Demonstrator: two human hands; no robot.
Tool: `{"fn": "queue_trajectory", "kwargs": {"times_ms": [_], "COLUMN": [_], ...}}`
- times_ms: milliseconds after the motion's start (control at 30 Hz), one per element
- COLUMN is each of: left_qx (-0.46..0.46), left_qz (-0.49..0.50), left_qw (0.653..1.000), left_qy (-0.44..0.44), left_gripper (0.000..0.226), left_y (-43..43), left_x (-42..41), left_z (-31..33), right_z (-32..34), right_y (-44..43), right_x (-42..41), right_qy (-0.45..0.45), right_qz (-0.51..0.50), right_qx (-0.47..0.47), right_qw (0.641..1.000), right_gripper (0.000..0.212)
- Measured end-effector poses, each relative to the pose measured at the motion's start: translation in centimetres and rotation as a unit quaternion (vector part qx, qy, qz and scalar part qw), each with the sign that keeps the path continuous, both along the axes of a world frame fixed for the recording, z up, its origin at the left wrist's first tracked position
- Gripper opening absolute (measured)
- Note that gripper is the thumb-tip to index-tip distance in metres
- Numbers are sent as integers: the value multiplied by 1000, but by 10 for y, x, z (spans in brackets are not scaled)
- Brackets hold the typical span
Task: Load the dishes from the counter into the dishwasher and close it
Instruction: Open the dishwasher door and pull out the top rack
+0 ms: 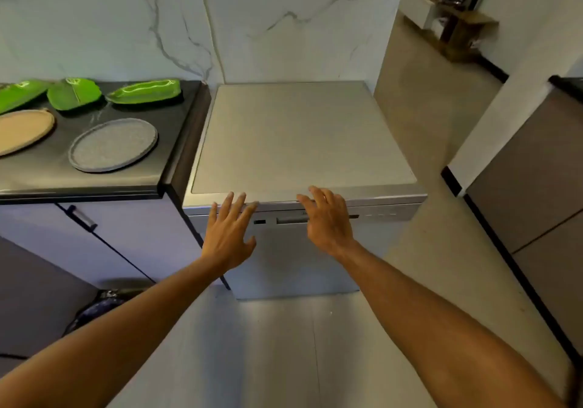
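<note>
Dishes, green leaf-shaped plates (143, 91) and a round grey speckled plate (113, 144), wait on the dark desk (94, 177); both hands, left (228, 235) and right (328, 221), fingers spread and empty, reach the closed silver dishwasher (303, 142), seemingly to open it

A white marble wall (284, 22) with grey veins fills twelve o'clock. At nine o'clock, lilac cabinet doors (126, 237) carry a metal handle (82, 218). At three o'clock stands a brown-fronted unit (536, 193); a cardboard box (463, 33) sits at one o'clock on pale floor (284, 344).
</note>
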State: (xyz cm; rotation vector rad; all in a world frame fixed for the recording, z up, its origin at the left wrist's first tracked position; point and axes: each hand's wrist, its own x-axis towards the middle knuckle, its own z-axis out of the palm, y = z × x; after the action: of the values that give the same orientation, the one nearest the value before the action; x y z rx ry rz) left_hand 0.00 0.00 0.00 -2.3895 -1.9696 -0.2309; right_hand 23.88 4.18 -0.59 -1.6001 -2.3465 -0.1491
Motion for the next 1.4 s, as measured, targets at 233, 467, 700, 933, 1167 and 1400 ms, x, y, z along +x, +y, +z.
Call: {"fn": "queue_trajectory", "kwargs": {"times_ms": [233, 467, 700, 933, 1167, 1400], "left_qx": [120, 244, 289, 190, 64, -26], "left_qz": [21, 88, 92, 104, 78, 67], "left_qw": [992, 965, 952, 976, 995, 997], "left_qy": [41, -25, -44, -4, 11, 10], "left_gripper": [93, 83, 82, 101, 113, 100], "left_y": [43, 67, 70, 48, 5, -72], "left_x": [4, 26, 29, 34, 36, 42], "left_z": [-58, -79, -83, -74, -65, -72], "right_z": [-81, -109, -102, -100, -76, -68], "right_y": [32, 68, 72, 46, -14, -96], "right_x": [-12, -25, -27, -26, -30, -25], "right_qy": [32, 98, 84, 60, 12, -33], "right_qz": [13, -6, -10, -7, -30, -42], "right_qx": [196, 368, 411, 308, 66, -140], "right_qw": [980, 924, 908, 949, 997, 989], "right_gripper": [67, 38, 29, 35, 80, 110]}}
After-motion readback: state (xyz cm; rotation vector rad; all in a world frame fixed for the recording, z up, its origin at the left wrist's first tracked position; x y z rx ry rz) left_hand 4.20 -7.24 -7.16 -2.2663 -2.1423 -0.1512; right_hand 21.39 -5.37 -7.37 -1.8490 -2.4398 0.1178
